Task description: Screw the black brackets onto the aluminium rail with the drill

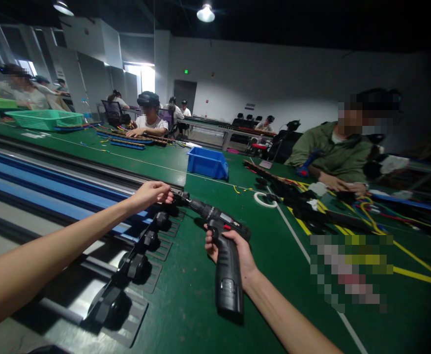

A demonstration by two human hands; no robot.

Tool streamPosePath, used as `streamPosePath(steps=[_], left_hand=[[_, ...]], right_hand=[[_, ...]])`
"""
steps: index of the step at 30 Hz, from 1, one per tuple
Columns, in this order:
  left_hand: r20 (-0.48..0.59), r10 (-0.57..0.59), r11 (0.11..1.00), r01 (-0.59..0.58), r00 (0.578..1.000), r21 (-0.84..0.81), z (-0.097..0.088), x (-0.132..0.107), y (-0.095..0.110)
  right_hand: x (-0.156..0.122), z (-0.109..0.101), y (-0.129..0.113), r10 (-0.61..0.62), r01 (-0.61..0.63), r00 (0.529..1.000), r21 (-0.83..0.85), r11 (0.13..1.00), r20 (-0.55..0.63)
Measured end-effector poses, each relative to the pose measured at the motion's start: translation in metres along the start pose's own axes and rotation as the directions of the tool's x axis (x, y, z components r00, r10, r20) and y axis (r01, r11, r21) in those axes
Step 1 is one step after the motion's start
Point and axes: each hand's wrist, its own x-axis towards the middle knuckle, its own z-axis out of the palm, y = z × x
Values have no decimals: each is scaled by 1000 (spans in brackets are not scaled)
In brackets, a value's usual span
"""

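Observation:
My right hand [235,250] is wrapped round the grip of a black cordless drill [230,265]. The drill's chuck and bit point away to the left, toward the far black end fitting. My left hand [155,191] is closed beside the bit's tip, with thumb and fingers pressed together; what is in them I cannot make out. Below it, a row of black end fittings [136,265] with rounded knobs and flat slotted plates runs along the ends of long blue and silver bars [71,172]. The farthest fitting is partly hidden by my left hand.
An open blue bin [208,163] stands ahead on the green table [186,295]. A white ring [265,199], yellow strips and coloured wires [372,216] lie to the right, before a co-worker in a green jacket [333,152]. Green baskets [45,119] and another worker [151,120] are farther off.

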Motion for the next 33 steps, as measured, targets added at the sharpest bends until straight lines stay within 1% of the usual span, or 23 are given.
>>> streamPosePath(steps=[3,5,9,12,14,19,22,25,29,33], left_hand=[[12,18,998,-19,1000,52,6,-2,1],[2,33,996,-33,999,89,12,-2,1],[-22,49,994,-47,999,103,17,-2,0],[-3,41,991,-41,999,125,15,-1,-1],[6,37,990,-38,999,139,14,-1,-2],[28,49,988,-53,998,145,15,0,-3],[27,45,989,-48,999,139,15,0,-3],[35,47,989,-51,998,137,15,-1,-3],[63,58,989,-66,996,135,16,-1,-3],[39,52,990,-56,998,126,17,-1,-3]], right_hand=[[0,1,1,1,-1,1000,-14,1000,-5],[-1,2,1,-31,30,999,-39,999,-25],[0,2,-5,-194,186,978,-105,977,-79],[5,-4,-18,-306,293,946,-122,949,-109],[8,-9,-28,-345,331,931,-123,936,-122],[14,-20,-49,-364,356,910,-73,932,-198],[15,-25,-57,-343,335,907,-75,939,-242],[15,-30,-64,-312,297,917,-96,950,-248],[16,-35,-69,-318,294,916,-130,947,-243],[15,-39,-74,-327,289,910,-176,941,-254]])
